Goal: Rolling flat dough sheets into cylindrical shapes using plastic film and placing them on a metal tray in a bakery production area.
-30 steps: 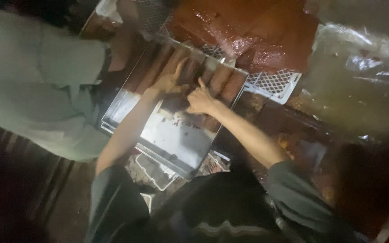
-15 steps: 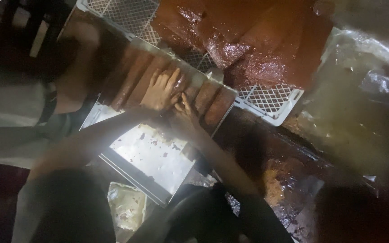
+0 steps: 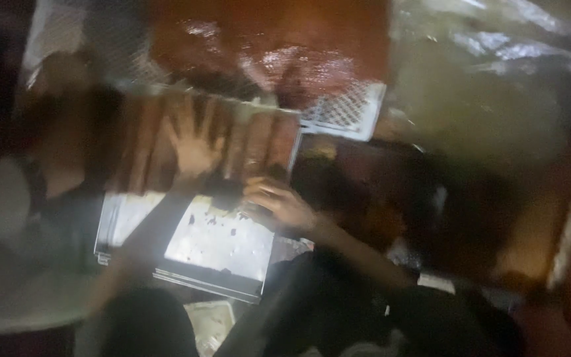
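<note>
Two bare hands work over a shiny metal tray [image 3: 223, 248] in a blurred, dim head view. On the far half of the tray lie long brown strips [image 3: 259, 142] set side by side, running away from the person; what they are made of cannot be told. The near half of the tray is bare bright metal, dotted with dark crumbs.

Left hand [image 3: 195, 144]: it lies flat on the strips near the middle of the row, palm down, fingers [image 3: 196, 119] spread wide apart, clamped on nothing.

Right hand [image 3: 279, 203]: it sits at the near end of the strips, toward the tray's right edge, with fingers curled inward. Whether that grip is closed on a strip or merely bent over it cannot be told through the blur.

Beyond the tray's far right corner sits a white plastic grid [image 3: 345, 112], and beyond that a wet, glossy reddish-brown worktop [image 3: 285, 39]. To the right of the tray, well apart, hangs crinkled clear plastic sheeting [image 3: 490, 59]. At the tray's left stands another person in a pale grey shirt [image 3: 8, 264], their sleeve close to the tray's left edge.
</note>
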